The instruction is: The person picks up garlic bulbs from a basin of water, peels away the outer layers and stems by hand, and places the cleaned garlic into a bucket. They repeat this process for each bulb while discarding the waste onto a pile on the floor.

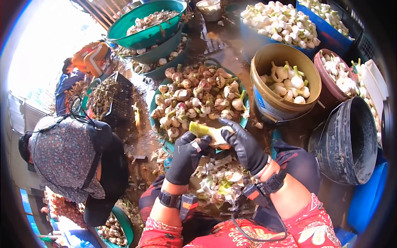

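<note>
My left hand [188, 156], in a black glove, is closed around a garlic bulb [215, 135] with a thick green stem stub pointing left. My right hand [245, 145], also gloved in black, grips the right end of the same bulb, its fingers curved over the papery skin. Part of the bulb is hidden behind the fingers. Just beyond both hands sits a green tub [244, 120] heaped with unpeeled garlic bulbs [194, 95]. Loose garlic peelings [223, 182] lie below my hands, between my knees.
A tan bucket [258, 89] holding white peeled garlic stands at right, near a black bucket [331, 144] lying tilted. Blue tubs of white garlic [281, 25] are behind. Stacked green basins [124, 39] stand at upper left. A person in a patterned head covering [62, 153] sits at left.
</note>
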Demonstrator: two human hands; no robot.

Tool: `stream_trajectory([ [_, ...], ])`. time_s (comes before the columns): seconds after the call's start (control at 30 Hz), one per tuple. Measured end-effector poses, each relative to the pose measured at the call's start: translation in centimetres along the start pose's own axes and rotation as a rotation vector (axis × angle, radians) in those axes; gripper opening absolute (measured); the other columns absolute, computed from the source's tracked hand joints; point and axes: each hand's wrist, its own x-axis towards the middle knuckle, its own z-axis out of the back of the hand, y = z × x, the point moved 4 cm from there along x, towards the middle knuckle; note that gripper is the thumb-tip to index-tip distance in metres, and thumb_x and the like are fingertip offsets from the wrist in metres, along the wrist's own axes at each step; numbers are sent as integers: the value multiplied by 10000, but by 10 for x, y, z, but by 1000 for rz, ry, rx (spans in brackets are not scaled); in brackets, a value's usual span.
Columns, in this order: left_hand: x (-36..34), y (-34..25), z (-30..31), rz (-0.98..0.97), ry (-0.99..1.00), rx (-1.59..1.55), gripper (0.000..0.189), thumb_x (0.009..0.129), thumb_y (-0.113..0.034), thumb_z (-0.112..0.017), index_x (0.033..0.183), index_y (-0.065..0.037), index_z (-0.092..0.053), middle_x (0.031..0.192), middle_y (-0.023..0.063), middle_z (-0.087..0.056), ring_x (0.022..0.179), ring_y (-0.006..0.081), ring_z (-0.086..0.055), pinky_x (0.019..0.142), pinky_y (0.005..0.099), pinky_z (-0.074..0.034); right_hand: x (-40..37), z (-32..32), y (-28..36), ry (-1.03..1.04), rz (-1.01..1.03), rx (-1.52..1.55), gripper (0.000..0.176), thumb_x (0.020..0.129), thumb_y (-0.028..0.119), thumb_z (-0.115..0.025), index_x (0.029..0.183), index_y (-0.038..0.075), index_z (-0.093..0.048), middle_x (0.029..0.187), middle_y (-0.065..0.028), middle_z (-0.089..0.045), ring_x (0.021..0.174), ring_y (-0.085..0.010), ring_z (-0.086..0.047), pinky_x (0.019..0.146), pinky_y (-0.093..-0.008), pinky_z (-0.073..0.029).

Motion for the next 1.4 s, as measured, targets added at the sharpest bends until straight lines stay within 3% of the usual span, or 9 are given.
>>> stream_trajectory([
  [0.17,-3,-2,8,-219,-1,358,230,794,-4,-594,1020,-11,-635,877,44,-661,756,107,-608,685,261,-497,-9,-4,-9,369,-595,585,392,947,388,-454,1037,22,-564,789,-79,-626,602,-145,-597,461,-225,-447],
  [0.3,-8,-5,3,-228,100,435,323,816,-88,-647,1116,19,-597,1014,64,-649,914,111,-594,823,266,-475,-22,-13,-10,498,-150,-86,403,929,412,-481,1063,41,-561,761,-91,-636,591,-149,-608,435,-226,-437],
  [0.37,-6,1,8,-175,95,363,365,865,-144,-612,1179,34,-553,1009,77,-651,926,126,-600,826,265,-478,-22,-17,-23,470,-722,577,427,921,427,-494,1084,37,-554,786,-109,-647,590,-157,-615,442,-226,-443],
  [0.53,-3,14,38,-251,45,206,501,895,-193,-584,1303,48,-420,1122,127,-602,1003,181,-595,855,291,-497,-15,-2,-16,319,-621,818,391,933,373,-491,1085,19,-558,858,-135,-644,690,-176,-625,574,-276,-501],
  [1.1,-10,1,7,-63,22,84,248,813,-92,-666,1039,-16,-600,939,38,-640,852,131,-594,771,279,-463,3,4,-11,-24,-49,153,110,882,101,-594,956,20,-598,845,-1,-599,748,-66,-543,680,-225,-453],
  [1.17,-12,-14,18,-859,15,1079,241,795,33,-584,1035,16,-599,865,105,-649,789,207,-623,731,295,-485,-3,-2,5,-38,85,-147,113,866,127,-613,829,25,-581,763,-30,-570,700,-111,-535,651,-283,-450],
  [1.2,21,33,68,-565,-148,616,217,789,64,-522,990,36,-599,831,148,-637,752,275,-624,701,324,-491,-9,-8,23,84,420,-602,138,855,158,-608,828,26,-577,797,-78,-580,728,-178,-558,666,-330,-455],
  [1.23,-4,-9,40,-934,-173,1049,166,829,43,-486,950,34,-599,816,152,-630,716,294,-613,688,350,-489,-20,-16,32,205,759,-1054,165,845,189,-603,826,28,-574,832,-125,-589,757,-245,-580,681,-378,-460],
  [1.4,-11,-14,42,-1003,-205,1086,160,835,1,-539,990,25,-568,877,156,-608,798,290,-597,740,357,-485,-28,1,-42,539,-176,-1217,326,791,164,-547,1097,72,-606,970,-205,-637,931,-367,-606,834,-443,-470],
])
